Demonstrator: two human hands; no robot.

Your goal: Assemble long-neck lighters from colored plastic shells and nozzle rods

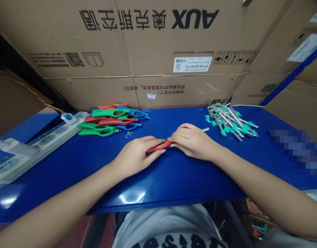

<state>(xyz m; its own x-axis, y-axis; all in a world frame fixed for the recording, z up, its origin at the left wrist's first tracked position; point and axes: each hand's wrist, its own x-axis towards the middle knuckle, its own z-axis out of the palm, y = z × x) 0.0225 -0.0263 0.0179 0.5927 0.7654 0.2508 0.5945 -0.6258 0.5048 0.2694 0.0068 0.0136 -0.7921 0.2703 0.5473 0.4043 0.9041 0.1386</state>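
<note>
A red handle, partly covered by fingers, sits above the table, the left hand wrapped round it, the right hand pinching its tip. A rod emerges past the right hand, mostly hidden. Piled handles lie at ten o'clock, overlapping rods at two. Bare tabletop reaches the near edge at six.
</note>
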